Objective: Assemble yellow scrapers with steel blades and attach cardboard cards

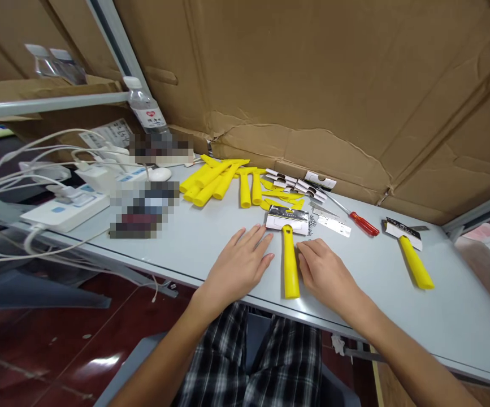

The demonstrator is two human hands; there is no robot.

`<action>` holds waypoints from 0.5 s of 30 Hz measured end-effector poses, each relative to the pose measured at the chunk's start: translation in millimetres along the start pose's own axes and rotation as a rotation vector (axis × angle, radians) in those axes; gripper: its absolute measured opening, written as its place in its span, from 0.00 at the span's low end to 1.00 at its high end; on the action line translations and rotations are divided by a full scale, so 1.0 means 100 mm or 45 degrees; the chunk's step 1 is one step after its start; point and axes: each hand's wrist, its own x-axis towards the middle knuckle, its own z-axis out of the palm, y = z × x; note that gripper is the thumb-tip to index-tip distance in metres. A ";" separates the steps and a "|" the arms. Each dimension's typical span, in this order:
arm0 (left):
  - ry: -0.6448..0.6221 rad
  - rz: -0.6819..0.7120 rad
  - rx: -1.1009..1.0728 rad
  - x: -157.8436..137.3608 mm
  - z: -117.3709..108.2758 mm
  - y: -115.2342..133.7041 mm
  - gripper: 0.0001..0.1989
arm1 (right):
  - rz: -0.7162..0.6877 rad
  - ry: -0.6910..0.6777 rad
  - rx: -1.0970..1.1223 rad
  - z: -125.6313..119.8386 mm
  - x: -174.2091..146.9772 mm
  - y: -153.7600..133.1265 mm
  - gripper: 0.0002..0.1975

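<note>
A scraper with a yellow handle [290, 268] and a black-and-white card sleeve [287, 219] over its head lies on the table, handle toward me. To its left, my left hand [242, 261] rests open on the tabletop, fingers spread near the sleeve. Close against the handle's right side is my right hand [323, 264], its fingers curled together; what they hold, if anything, is hidden. A small heap of screws [311, 224] lies beside the sleeve, next to a flat metal blade [333, 224]. Farther right are a red-handled screwdriver [363, 224] and a second yellow-handled scraper [415, 263].
Behind the hands lie a pile of yellow handles [215, 183], flat yellow pieces [285, 198] and several card sleeves [295, 183]. A power strip [66, 212] with tangled white cables and a water bottle [147, 110] stand left. Cardboard [312, 73] walls the back.
</note>
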 end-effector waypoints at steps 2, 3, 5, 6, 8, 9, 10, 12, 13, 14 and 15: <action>-0.035 0.017 0.023 -0.03 0.00 0.01 0.26 | -0.057 0.129 -0.081 0.11 -0.18 -0.03 0.25; -0.050 0.026 0.031 -0.05 0.00 0.02 0.27 | -0.076 0.166 -0.119 0.17 -0.26 -0.04 0.27; -0.071 0.037 0.042 -0.06 0.00 0.02 0.28 | -0.045 0.157 -0.183 0.26 -0.38 -0.05 0.29; -0.076 0.041 0.044 -0.07 0.00 0.03 0.29 | -0.017 0.135 -0.203 0.29 -0.42 -0.05 0.30; -0.074 0.038 0.043 -0.07 0.00 0.03 0.29 | 0.040 0.093 -0.220 0.30 -0.44 -0.07 0.32; -0.068 0.034 0.037 -0.07 0.00 0.03 0.29 | 0.059 0.082 -0.219 0.29 -0.43 -0.08 0.32; -0.061 0.031 0.030 -0.07 0.01 0.02 0.29 | 0.075 0.076 -0.216 0.28 -0.42 -0.09 0.32; -0.056 0.038 0.019 -0.06 0.01 0.02 0.29 | 0.107 0.072 -0.212 0.26 -0.40 -0.11 0.32; -0.060 0.045 0.020 -0.06 0.01 0.02 0.29 | 0.123 0.070 -0.212 0.26 -0.40 -0.12 0.32; -0.066 0.051 0.024 -0.06 0.01 0.02 0.30 | 0.135 0.065 -0.211 0.26 -0.39 -0.12 0.32; -0.071 0.054 0.029 -0.06 0.01 0.02 0.30 | 0.150 0.062 -0.211 0.26 -0.39 -0.13 0.32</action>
